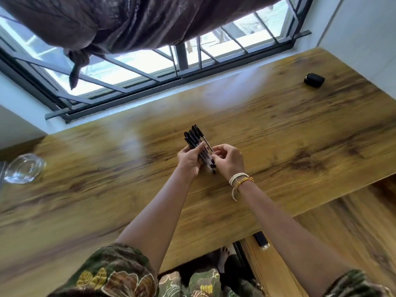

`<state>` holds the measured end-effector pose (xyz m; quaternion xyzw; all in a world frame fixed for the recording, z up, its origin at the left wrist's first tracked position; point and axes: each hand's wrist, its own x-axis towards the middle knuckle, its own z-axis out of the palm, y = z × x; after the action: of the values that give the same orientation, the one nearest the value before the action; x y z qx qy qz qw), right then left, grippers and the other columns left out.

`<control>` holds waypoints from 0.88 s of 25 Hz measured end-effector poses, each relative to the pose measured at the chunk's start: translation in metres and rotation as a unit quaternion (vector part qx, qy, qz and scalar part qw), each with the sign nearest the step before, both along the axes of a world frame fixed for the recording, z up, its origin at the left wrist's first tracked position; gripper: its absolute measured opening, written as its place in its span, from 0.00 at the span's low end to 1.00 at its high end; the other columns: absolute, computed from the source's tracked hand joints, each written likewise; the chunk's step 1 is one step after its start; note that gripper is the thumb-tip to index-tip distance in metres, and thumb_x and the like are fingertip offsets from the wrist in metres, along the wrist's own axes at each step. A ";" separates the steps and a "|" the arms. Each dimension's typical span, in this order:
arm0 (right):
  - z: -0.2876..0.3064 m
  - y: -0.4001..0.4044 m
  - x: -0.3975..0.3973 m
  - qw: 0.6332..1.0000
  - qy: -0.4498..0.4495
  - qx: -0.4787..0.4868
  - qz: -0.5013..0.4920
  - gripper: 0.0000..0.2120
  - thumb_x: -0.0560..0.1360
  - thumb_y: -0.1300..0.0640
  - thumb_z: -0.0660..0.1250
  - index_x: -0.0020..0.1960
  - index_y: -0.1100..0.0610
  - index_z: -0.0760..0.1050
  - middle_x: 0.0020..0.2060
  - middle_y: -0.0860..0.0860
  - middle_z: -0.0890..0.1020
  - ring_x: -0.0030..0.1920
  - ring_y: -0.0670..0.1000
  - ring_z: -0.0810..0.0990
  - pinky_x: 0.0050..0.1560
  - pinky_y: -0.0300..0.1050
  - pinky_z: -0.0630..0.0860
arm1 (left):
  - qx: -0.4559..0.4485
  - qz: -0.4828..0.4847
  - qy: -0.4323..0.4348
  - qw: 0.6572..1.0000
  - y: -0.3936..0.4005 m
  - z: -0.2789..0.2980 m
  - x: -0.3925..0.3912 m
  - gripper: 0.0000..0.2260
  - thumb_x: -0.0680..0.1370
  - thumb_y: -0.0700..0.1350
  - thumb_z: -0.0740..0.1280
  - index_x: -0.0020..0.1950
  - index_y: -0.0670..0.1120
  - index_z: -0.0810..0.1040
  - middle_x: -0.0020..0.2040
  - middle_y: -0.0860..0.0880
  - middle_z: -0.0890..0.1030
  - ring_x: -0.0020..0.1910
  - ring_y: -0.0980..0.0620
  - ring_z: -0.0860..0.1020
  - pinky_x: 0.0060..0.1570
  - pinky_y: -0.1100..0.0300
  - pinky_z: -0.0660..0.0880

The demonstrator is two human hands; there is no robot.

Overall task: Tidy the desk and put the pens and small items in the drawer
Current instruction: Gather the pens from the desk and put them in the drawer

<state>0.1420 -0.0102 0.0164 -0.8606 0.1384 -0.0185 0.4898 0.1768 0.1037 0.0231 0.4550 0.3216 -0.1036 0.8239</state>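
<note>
A bundle of several black-capped pens [196,137] is held over the middle of the wooden desk [278,129], caps pointing away from me. My left hand [189,158] grips the bundle from the left side. My right hand [229,160] pinches the lower ends of the pens from the right; string bracelets circle its wrist. An open drawer [342,224] sits below the desk's front edge at the right, with a dark object [261,241] showing at its near corner.
A clear glass dish [24,168] stands at the desk's left end. A small black case [314,80] lies at the far right corner. A barred window [150,67] and a knotted brown curtain [120,22] are behind the desk.
</note>
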 end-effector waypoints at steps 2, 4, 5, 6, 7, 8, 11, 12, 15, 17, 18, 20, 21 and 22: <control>0.005 0.010 -0.005 0.999 0.004 0.015 0.035 0.09 0.70 0.60 0.74 0.51 0.56 0.82 0.41 0.49 0.85 0.41 0.47 0.83 0.45 0.40 0.81 | 0.011 -0.003 -0.013 1.000 0.015 -0.001 -0.010 0.09 0.72 0.29 0.72 0.49 0.35 0.76 0.42 0.38 0.81 0.37 0.43 0.82 0.47 0.43 0.80; 0.009 0.021 -0.014 0.998 0.001 0.036 0.047 0.10 0.70 0.60 0.74 0.51 0.56 0.82 0.40 0.49 0.85 0.41 0.46 0.83 0.44 0.39 0.81 | 0.018 0.002 -0.023 1.000 0.030 -0.001 -0.022 0.11 0.72 0.30 0.72 0.53 0.33 0.77 0.43 0.37 0.82 0.36 0.44 0.83 0.46 0.45 0.81; 0.011 0.026 -0.018 0.998 0.001 0.048 0.046 0.10 0.70 0.60 0.74 0.51 0.56 0.82 0.40 0.48 0.85 0.40 0.46 0.83 0.43 0.38 0.81 | 0.016 0.009 -0.029 0.999 0.036 0.001 -0.028 0.10 0.72 0.30 0.71 0.52 0.33 0.78 0.43 0.38 0.82 0.36 0.44 0.83 0.44 0.47 0.82; 0.013 0.032 -0.024 0.997 0.001 0.057 0.045 0.09 0.69 0.60 0.74 0.50 0.56 0.82 0.39 0.48 0.85 0.39 0.45 0.83 0.41 0.37 0.80 | 0.015 0.017 -0.032 0.999 0.042 0.002 -0.035 0.07 0.73 0.30 0.71 0.50 0.33 0.78 0.42 0.38 0.82 0.34 0.46 0.83 0.42 0.49 0.82; 0.015 0.038 -0.030 0.997 0.002 0.063 0.046 0.09 0.69 0.61 0.74 0.49 0.56 0.83 0.39 0.48 0.84 0.38 0.44 0.82 0.40 0.35 0.79 | 0.012 0.025 -0.032 0.999 0.047 0.001 -0.042 0.06 0.73 0.30 0.70 0.48 0.34 0.78 0.42 0.39 0.82 0.33 0.46 0.83 0.39 0.51 0.82; 0.017 0.045 -0.037 0.996 0.003 0.068 0.052 0.09 0.69 0.61 0.74 0.49 0.56 0.83 0.38 0.47 0.84 0.38 0.44 0.82 0.39 0.34 0.79 | 0.005 0.036 -0.033 0.999 0.053 0.001 -0.050 0.06 0.73 0.30 0.70 0.48 0.35 0.78 0.41 0.39 0.82 0.33 0.47 0.83 0.39 0.51 0.82; 0.020 0.062 -0.060 0.994 0.010 0.082 0.069 0.08 0.69 0.61 0.74 0.49 0.56 0.82 0.37 0.46 0.83 0.38 0.44 0.82 0.40 0.35 0.80 | -0.019 0.048 -0.046 0.998 0.072 -0.004 -0.073 0.07 0.74 0.31 0.69 0.51 0.35 0.77 0.44 0.38 0.82 0.36 0.46 0.83 0.43 0.49 0.82; 0.021 0.068 -0.069 0.994 0.018 0.082 0.071 0.08 0.69 0.61 0.74 0.49 0.56 0.82 0.36 0.45 0.82 0.37 0.44 0.81 0.38 0.34 0.78 | -0.022 0.047 -0.050 0.997 0.078 -0.005 -0.081 0.06 0.75 0.31 0.69 0.51 0.35 0.78 0.44 0.38 0.82 0.36 0.46 0.83 0.43 0.49 0.82; 0.025 0.087 -0.099 0.993 0.043 0.082 0.071 0.08 0.68 0.58 0.74 0.47 0.54 0.82 0.31 0.43 0.79 0.31 0.40 0.76 0.32 0.32 0.72 | -0.017 0.038 -0.048 0.998 0.098 -0.008 -0.109 0.11 0.77 0.34 0.67 0.58 0.33 0.76 0.44 0.40 0.82 0.35 0.47 0.84 0.37 0.52 0.83; 0.026 0.100 -0.121 0.991 0.056 0.093 0.073 0.08 0.68 0.59 0.75 0.47 0.55 0.82 0.29 0.41 0.77 0.28 0.39 0.74 0.30 0.31 0.71 | -0.023 0.032 -0.044 0.998 0.112 -0.010 -0.130 0.11 0.78 0.35 0.66 0.59 0.34 0.76 0.42 0.40 0.83 0.36 0.47 0.84 0.35 0.53 0.82; 0.027 0.107 -0.134 0.990 0.062 0.100 0.082 0.08 0.68 0.60 0.74 0.47 0.55 0.82 0.29 0.42 0.76 0.29 0.39 0.75 0.30 0.31 0.73 | -0.025 0.029 -0.042 0.998 0.120 -0.010 -0.144 0.10 0.78 0.35 0.66 0.58 0.34 0.76 0.42 0.40 0.83 0.37 0.46 0.83 0.37 0.52 0.83; 0.030 0.114 -0.155 0.983 0.077 0.130 0.104 0.09 0.67 0.62 0.74 0.48 0.56 0.81 0.31 0.45 0.78 0.32 0.44 0.79 0.36 0.37 0.79 | -0.032 0.010 -0.043 0.998 0.130 -0.010 -0.166 0.07 0.78 0.36 0.66 0.55 0.35 0.78 0.45 0.40 0.82 0.40 0.45 0.83 0.40 0.51 0.83; 0.030 0.115 -0.164 0.977 0.094 0.157 0.106 0.09 0.67 0.64 0.74 0.47 0.57 0.80 0.33 0.48 0.80 0.35 0.48 0.81 0.40 0.42 0.82 | -0.042 0.003 -0.044 0.998 0.134 -0.010 -0.178 0.06 0.77 0.35 0.66 0.53 0.36 0.78 0.45 0.39 0.82 0.41 0.45 0.83 0.41 0.51 0.83; 0.031 0.115 -0.172 0.969 0.117 0.190 0.104 0.10 0.68 0.65 0.74 0.47 0.57 0.80 0.35 0.51 0.81 0.38 0.51 0.82 0.44 0.48 0.82 | -0.053 -0.001 -0.048 0.997 0.135 -0.009 -0.189 0.05 0.77 0.35 0.66 0.52 0.36 0.78 0.46 0.39 0.82 0.43 0.43 0.83 0.41 0.49 0.83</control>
<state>-0.0303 0.1050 0.0474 -0.7576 0.1058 0.1600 0.6239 -0.0121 0.2384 0.0142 0.4158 0.2752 -0.0995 0.8611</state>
